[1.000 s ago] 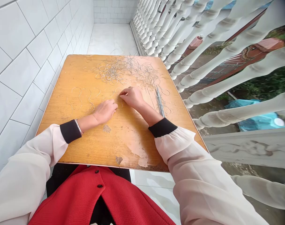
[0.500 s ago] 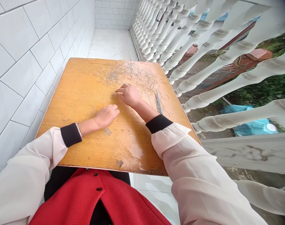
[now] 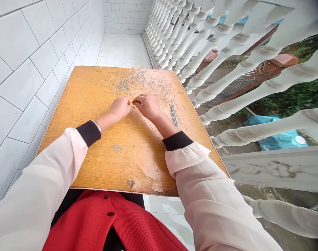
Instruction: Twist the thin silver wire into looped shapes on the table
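My left hand (image 3: pixel 121 107) and my right hand (image 3: pixel 148 105) meet over the middle of the table, fingertips almost touching. Each has thumb and fingers pinched on what looks like a thin wire, mostly hidden by the fingers. Just beyond them lies a tangled heap of thin wires (image 3: pixel 138 82), loose and curly. A curved piece of wire (image 3: pixel 130 123) rests on the tabletop below my left hand. Several bent wires (image 3: pixel 88 108) lie left of it, partly behind the wrist. Beside my right wrist is a bundle of straight grey wires (image 3: pixel 174 114).
The wooden table (image 3: pixel 96 170) has a worn, peeling surface with chipped patches. A white tiled wall (image 3: pixel 30 76) runs along the left. White balusters (image 3: pixel 227 137) stand close on the right, with a blue cover (image 3: pixel 276 134) outside beyond them.
My left hand has moved forward and right, up to my right hand. My right hand has shifted slightly right and its fingers have closed into a pinch.
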Tool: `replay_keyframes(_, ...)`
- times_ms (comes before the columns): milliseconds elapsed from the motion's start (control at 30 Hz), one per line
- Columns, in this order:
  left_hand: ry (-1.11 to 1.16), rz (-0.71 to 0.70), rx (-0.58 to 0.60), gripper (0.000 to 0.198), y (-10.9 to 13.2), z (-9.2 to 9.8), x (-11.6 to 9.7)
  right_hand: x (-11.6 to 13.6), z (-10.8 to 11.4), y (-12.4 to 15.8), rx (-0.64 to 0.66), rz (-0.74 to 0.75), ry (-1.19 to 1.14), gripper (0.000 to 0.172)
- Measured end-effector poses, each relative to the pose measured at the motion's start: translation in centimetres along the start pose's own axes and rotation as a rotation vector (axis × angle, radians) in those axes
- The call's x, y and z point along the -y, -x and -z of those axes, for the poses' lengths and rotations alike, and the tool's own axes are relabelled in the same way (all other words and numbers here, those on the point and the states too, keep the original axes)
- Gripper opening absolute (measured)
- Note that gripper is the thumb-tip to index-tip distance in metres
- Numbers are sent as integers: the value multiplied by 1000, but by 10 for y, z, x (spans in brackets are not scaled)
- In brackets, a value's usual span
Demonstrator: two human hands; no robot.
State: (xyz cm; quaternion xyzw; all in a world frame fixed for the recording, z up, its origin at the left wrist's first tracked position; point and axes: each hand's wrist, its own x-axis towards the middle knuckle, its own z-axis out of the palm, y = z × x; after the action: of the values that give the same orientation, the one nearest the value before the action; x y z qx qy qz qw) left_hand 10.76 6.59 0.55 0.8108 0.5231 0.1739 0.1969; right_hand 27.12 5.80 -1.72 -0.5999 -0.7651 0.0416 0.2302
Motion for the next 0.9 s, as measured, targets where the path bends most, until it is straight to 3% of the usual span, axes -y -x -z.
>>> replay_keyframes(300,53,39,-91,20,-17,-22,6,-9,-9,7,0,-88,-27,32)
replay_keyframes(433,103,52,-134,17,-23,-26,13,-11,-12,6,9,-41,-31,37)
replay_keyframes(733,153,40,-139,18,-26,-29,20,-14,-13,5,35,-22,-7,36)
replay_keyframes(900,124,-1,-143,18,-27,-28,19,-11,-17,8,-26,-62,-1,37)
